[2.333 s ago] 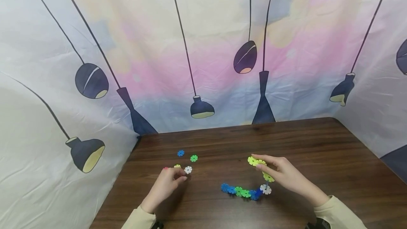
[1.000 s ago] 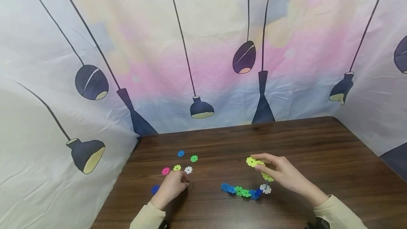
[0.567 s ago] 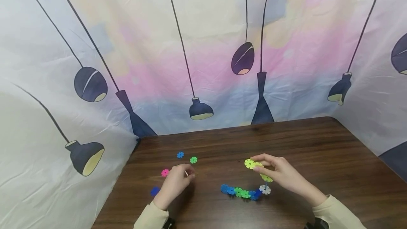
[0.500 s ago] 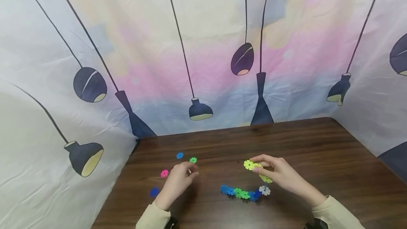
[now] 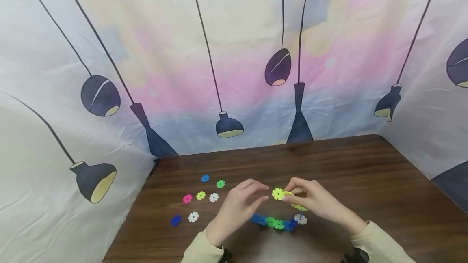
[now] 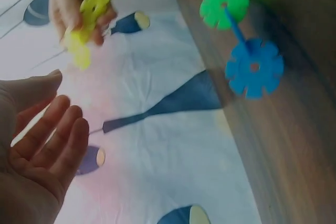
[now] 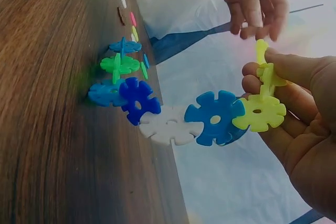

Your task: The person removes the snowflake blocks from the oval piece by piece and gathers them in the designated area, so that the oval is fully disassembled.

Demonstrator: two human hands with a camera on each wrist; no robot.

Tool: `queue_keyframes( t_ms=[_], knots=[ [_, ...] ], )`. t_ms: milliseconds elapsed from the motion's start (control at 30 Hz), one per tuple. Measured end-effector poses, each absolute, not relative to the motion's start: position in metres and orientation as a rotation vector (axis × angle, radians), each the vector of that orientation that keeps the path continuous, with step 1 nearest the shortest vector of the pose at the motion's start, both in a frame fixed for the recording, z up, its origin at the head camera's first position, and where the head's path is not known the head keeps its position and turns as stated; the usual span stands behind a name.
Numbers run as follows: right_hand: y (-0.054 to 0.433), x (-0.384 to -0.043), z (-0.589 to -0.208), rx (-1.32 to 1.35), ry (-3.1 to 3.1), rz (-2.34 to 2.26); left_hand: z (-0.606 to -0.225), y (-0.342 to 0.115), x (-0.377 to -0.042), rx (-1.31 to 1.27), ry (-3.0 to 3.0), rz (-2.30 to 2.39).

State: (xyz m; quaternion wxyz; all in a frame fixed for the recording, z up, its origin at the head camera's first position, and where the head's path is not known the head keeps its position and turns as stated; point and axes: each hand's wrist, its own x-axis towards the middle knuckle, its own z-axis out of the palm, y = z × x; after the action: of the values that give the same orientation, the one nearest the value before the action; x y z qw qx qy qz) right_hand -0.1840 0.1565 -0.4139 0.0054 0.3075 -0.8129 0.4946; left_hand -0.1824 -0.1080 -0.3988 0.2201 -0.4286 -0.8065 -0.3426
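A chain of interlocking snowflake discs (image 5: 270,222) curves up from the table, blue and green at its low end. Yellow discs (image 5: 278,194) form its upper end, and my right hand (image 5: 316,198) pinches them between thumb and fingers. In the right wrist view, a white disc (image 7: 171,129) and a blue disc (image 7: 205,111) link the low part to the yellow ones. My left hand (image 5: 237,208) hovers just left of the yellow end, thumb and fingers apart with nothing between them. The left wrist view shows its fingers (image 6: 71,153) loosely bent.
Loose snowflake discs lie at the table's left: dark blue (image 5: 176,220), white (image 5: 193,216), pink (image 5: 187,198), yellow (image 5: 200,195), green (image 5: 220,184) and others. A brown disc (image 7: 121,16) shows in the right wrist view. A lamp-printed cloth (image 5: 234,72) hangs behind the wooden table (image 5: 347,161).
My left hand has moved right, from over the loose discs to beside the chain's yellow end. My right hand, still pinching the chain, has shifted slightly left.
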Motion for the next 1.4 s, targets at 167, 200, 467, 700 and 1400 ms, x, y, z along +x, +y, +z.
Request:
queue_keyframes(
  t_ms=[167, 200, 467, 700, 1400],
  knots=[
    [0.153, -0.183, -0.415, 1.052, -2.55, 1.549, -0.406, -0.099, -0.177, -1.254, -2.188, -0.907],
    [0.152, -0.183, -0.415, 1.063, -2.554, 1.55, -0.407, -0.098, -0.177, -1.262, -2.18, -0.902],
    [0.149, -0.183, -0.413, 1.087, -2.54, 1.543, -0.41, -0.092, -0.177, -1.303, -2.158, -0.847],
    [0.149, -0.183, -0.414, 1.09, -2.536, 1.524, -0.41, -0.092, -0.175, -1.288, -2.159, -0.757],
    [0.146, -0.179, -0.412, 1.106, -2.483, 1.538, -0.415, -0.088, -0.175, -1.272, -2.103, -0.708]
  ],
)
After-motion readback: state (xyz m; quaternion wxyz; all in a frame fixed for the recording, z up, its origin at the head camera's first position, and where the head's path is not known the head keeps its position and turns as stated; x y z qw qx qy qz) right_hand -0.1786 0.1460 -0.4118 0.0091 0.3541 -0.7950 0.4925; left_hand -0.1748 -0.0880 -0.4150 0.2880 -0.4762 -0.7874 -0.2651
